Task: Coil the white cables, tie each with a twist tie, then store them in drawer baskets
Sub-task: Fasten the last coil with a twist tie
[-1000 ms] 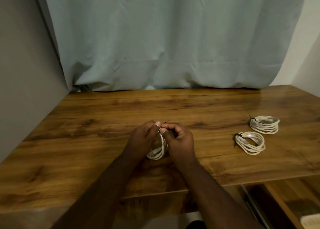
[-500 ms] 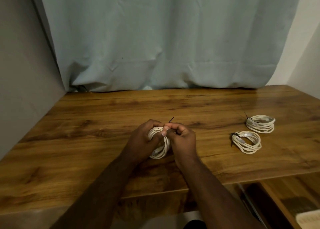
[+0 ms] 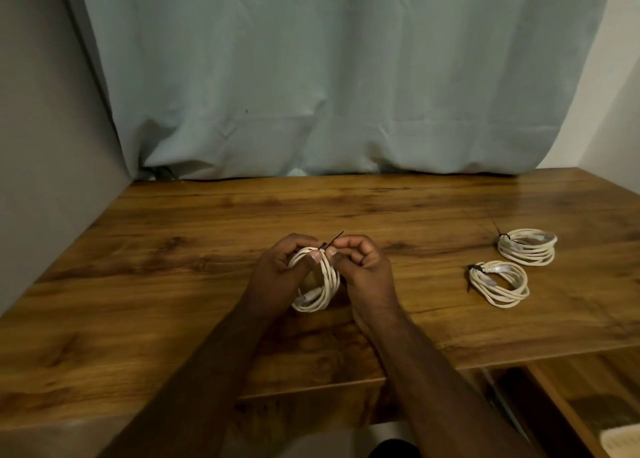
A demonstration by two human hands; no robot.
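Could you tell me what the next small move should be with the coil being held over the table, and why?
Probably keep twisting the black twist tie tight. The left hand grips the white coil upright while the right hand pinches the tie at its top, one end pointing up. The two tied coils on the table suggest this one joins them afterwards.

white cable coils (image 3: 498, 284), black twist tie (image 3: 335, 240), brown wood-grain table (image 3: 173, 250), pale blue-grey curtain (image 3: 346, 77)

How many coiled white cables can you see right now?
3. One coil is held between the left hand and right hand at table centre. Two tied coils lie at the right: the nearer coil and the farther coil. Drawers are unseen.
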